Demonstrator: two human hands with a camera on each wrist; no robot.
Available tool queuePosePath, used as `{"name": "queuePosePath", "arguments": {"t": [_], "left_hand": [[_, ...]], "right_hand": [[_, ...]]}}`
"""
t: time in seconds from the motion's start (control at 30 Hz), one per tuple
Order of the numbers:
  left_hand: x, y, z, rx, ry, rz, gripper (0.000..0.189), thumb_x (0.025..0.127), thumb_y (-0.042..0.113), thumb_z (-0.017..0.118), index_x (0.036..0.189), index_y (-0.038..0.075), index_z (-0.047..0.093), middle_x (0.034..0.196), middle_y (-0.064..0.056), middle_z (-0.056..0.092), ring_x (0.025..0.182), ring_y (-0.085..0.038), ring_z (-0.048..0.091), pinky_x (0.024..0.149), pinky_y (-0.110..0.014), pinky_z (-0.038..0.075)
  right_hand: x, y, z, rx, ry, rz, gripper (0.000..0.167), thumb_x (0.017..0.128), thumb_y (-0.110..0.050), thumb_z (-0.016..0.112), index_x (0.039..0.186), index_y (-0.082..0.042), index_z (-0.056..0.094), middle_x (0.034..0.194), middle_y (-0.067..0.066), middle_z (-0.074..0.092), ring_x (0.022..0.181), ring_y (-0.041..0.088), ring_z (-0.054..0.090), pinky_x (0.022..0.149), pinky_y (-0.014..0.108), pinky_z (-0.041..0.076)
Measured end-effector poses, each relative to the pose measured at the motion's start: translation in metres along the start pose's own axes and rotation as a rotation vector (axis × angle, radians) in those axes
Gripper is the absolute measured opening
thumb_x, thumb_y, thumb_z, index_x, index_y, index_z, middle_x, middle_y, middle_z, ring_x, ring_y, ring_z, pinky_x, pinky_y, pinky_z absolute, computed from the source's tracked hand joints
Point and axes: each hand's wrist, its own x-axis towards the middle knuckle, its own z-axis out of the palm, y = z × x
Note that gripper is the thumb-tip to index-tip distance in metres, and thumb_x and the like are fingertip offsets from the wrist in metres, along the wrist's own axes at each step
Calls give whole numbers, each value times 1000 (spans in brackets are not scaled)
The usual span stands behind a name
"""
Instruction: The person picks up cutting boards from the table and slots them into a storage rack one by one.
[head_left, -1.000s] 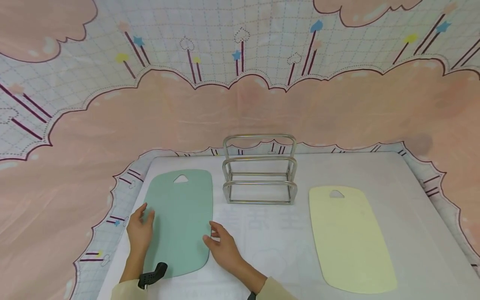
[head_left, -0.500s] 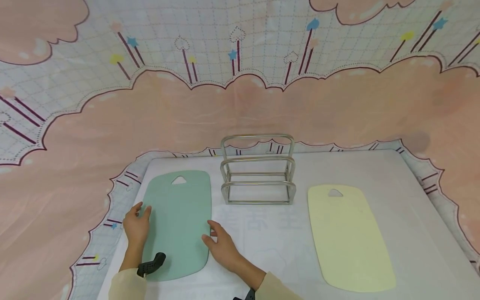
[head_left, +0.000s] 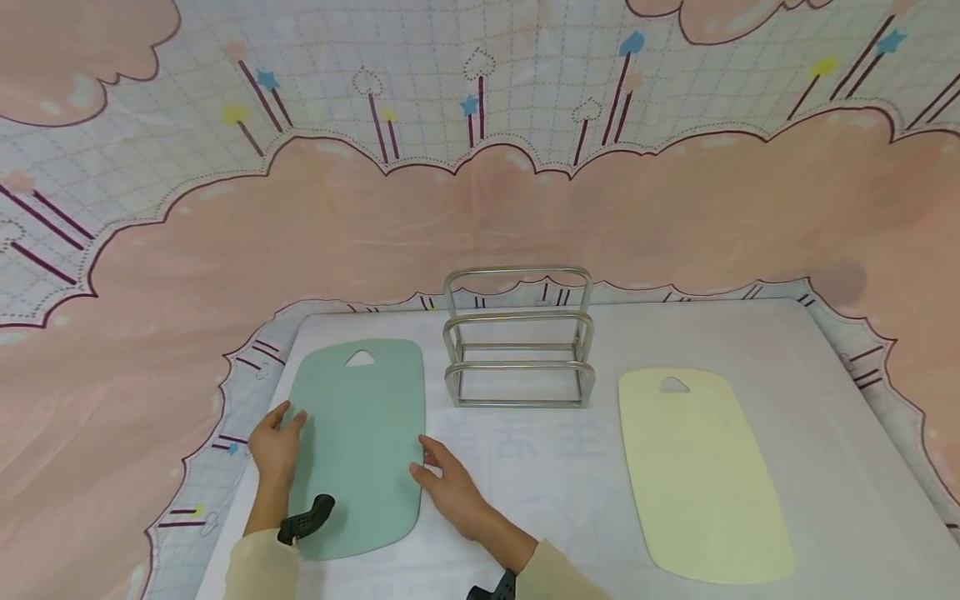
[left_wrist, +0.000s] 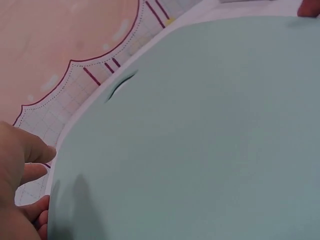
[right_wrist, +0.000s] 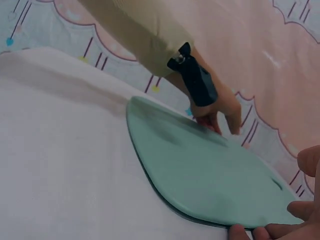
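Observation:
A mint-green cutting board (head_left: 360,450) with a triangular hanging hole lies flat on the white tabletop at the left. My left hand (head_left: 276,446) is at its left edge, thumb raised over the surface and fingers along the side. In the left wrist view, lower fingertips (left_wrist: 42,212) meet the board's edge. At the opposite edge is my right hand (head_left: 453,492), thumb above the board and apart from it. The right wrist view shows its fingertips (right_wrist: 261,233) right at the rim, with the thumb lifted. Neither thumb presses on the board.
A silver wire rack (head_left: 519,365) with upright loops stands at the back middle of the white table (head_left: 555,517). To the right lies a pale yellow cutting board (head_left: 705,483), also with a hanging hole. Cloud-patterned cloth (head_left: 600,225) surrounds the tabletop behind and at the sides.
Both wrists have shifted slightly forward, and more of the right wrist camera shows. The hands stay at the green board's two edges; both boards and the rack keep their places.

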Motion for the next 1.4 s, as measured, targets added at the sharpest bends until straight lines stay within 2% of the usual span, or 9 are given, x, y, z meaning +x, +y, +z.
{"name": "queuePosePath", "arguments": {"t": [0.17, 0.37, 0.53, 0.63, 0.7, 0.83, 0.93, 1.1, 1.4], "left_hand": [[-1, -2, 0, -136, -6, -83, 45, 95, 10, 53, 137, -5, 47, 144, -22, 39, 137, -31, 28, 108, -42, 30], [-2, -2, 3, -208, 33, -98, 44, 94, 8, 55, 136, -6, 49, 145, -21, 39, 139, -26, 25, 110, -37, 26], [2, -2, -1, -255, 53, -111, 42, 95, 10, 56, 135, -3, 52, 142, -18, 44, 135, -23, 33, 108, -33, 31], [3, 1, -5, -295, 61, -116, 43, 95, 13, 58, 134, -2, 53, 140, -18, 47, 131, -20, 39, 104, -27, 35], [3, 4, -7, -325, 72, -123, 43, 94, 13, 60, 133, -1, 54, 136, -12, 53, 126, -15, 44, 98, -19, 37], [2, 11, -11, -413, 110, -107, 39, 91, 9, 64, 128, -4, 58, 109, 2, 63, 105, -9, 52, 80, -11, 39], [2, 16, -13, -493, 139, -76, 31, 89, 5, 66, 119, -4, 64, 91, 11, 62, 92, -5, 51, 74, -14, 38], [-2, 25, -21, -591, 164, -63, 21, 87, 5, 70, 108, 3, 71, 87, 11, 65, 90, -7, 52, 75, -15, 39], [-17, 46, -28, -751, 209, 30, 23, 84, -7, 67, 107, -3, 71, 83, 5, 67, 81, -9, 53, 68, -12, 44]], "right_hand": [[3, 1, -6, 19, -49, -3, 59, 99, -31, 51, 150, -8, 31, 145, 16, 38, 133, 33, 34, 105, 49, 34], [7, 1, -12, 132, -112, -4, 65, 98, -31, 55, 151, -6, 27, 145, 21, 37, 135, 36, 31, 103, 45, 37], [10, 1, -15, 302, -130, 46, 68, 98, -31, 54, 151, -4, 23, 150, 27, 24, 135, 37, 33, 101, 46, 40], [12, 1, -16, 334, -120, 67, 68, 98, -32, 53, 152, -6, 21, 148, 27, 26, 133, 38, 36, 100, 47, 40], [13, 0, -16, 350, -112, 78, 71, 98, -35, 53, 153, -7, 18, 147, 25, 29, 133, 37, 35, 99, 48, 41], [14, -4, -18, 397, -109, 80, 76, 97, -39, 52, 154, -7, 13, 146, 22, 31, 133, 37, 33, 99, 52, 40], [13, -9, -19, 417, -117, 72, 76, 98, -40, 51, 154, -8, 10, 149, 22, 26, 134, 36, 31, 99, 55, 39], [11, -19, -20, 427, -124, 59, 75, 99, -39, 48, 154, -8, 8, 151, 23, 21, 134, 38, 30, 97, 58, 38], [6, -31, -12, 449, -122, 26, 75, 99, -34, 51, 155, -11, 7, 151, 19, 17, 138, 42, 20, 95, 69, 31]]}}
